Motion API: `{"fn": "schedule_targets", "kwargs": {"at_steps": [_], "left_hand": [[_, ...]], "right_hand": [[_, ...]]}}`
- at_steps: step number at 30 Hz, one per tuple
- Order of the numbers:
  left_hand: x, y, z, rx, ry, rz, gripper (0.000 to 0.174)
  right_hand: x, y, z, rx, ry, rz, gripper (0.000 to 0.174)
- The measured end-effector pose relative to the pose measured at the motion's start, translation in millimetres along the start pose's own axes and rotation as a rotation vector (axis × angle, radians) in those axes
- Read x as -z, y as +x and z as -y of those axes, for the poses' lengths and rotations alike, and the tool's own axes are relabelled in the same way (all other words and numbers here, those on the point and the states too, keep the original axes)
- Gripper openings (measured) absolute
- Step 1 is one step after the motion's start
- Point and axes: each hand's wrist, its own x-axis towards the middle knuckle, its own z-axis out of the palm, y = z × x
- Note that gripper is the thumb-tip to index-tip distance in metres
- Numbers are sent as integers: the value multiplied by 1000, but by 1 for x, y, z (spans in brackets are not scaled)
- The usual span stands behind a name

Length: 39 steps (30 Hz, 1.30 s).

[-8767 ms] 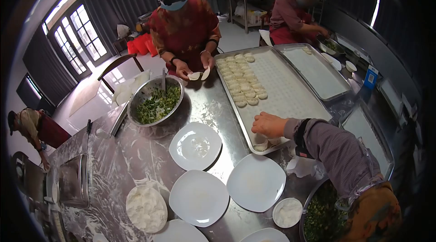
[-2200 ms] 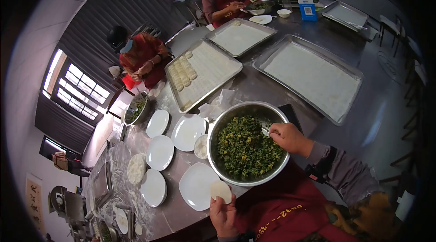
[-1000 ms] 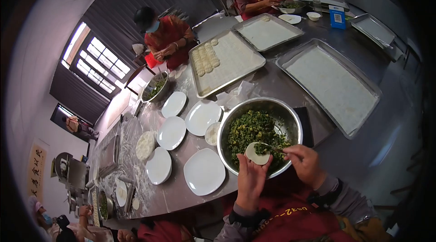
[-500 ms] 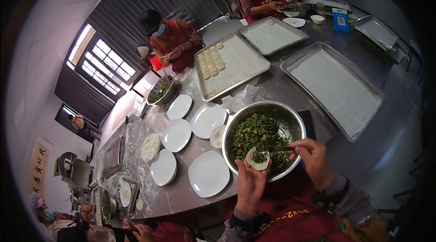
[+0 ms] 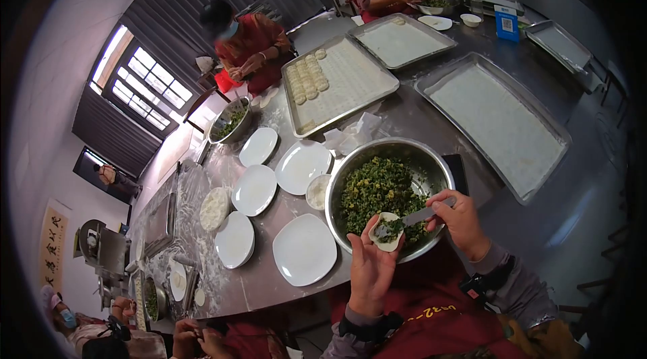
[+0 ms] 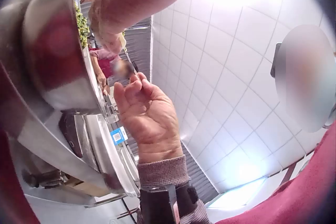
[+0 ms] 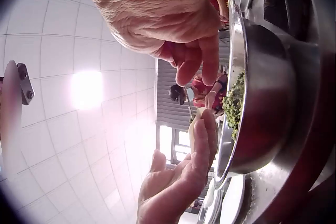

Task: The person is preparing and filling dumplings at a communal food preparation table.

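My left hand (image 5: 373, 271) cups a round dumpling wrapper (image 5: 393, 246) at the near rim of a large steel bowl (image 5: 335, 219). Chopped green filling (image 5: 389, 229) sits in the wrapper, whose edges bend upward. In my right hand (image 5: 461, 227) is a flat metal spatula (image 5: 419, 215), its tip pressed into that filling. The bowl holds a mound of green and yellow filling (image 5: 371, 184). In the right wrist view, the left fingers (image 7: 200, 142) curve up behind the wrapper, with the thumb apart. The left wrist view shows the right hand (image 6: 149, 119) pinching the spatula handle.
White plates (image 5: 304, 251), a flour pile (image 5: 214, 208) and a small white bowl (image 5: 317, 192) stand left of the steel bowl. Beyond are a tray (image 5: 367, 99) with rows of dumplings and another tray (image 5: 499, 130). A person (image 5: 253, 49) works across the table.
My right hand left the dumpling tray and went to the bowl, then brought filling to the wrapper in my left hand. Over the last second the wrapper became more cupped around the filling.
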Motion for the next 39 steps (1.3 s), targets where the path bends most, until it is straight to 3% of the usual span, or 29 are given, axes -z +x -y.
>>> {"fn": "schedule_targets", "kwargs": {"at_steps": [7, 16, 22, 25, 34, 39], "left_hand": [[-6, -3, -9, -74, 96, -25, 67], [1, -7, -12, -63, 120, -43, 63], [6, -6, -11, -81, 103, -36, 59], [5, -5, -9, -89, 102, -57, 60], [-3, -14, -7, 16, 53, 4, 67], [-7, -21, -5, 61, 65, 5, 70]], "right_hand": [[-6, -2, 35, 79, 49, 59, 14], [9, -10, 27, 43, -51, 197, 13], [18, -11, 28, 253, -316, -19, 11], [25, -13, 27, 245, -298, -12, 11], [15, -9, 34, -13, 167, 67, 13], [17, -2, 19, -32, 85, 220, 14]]}}
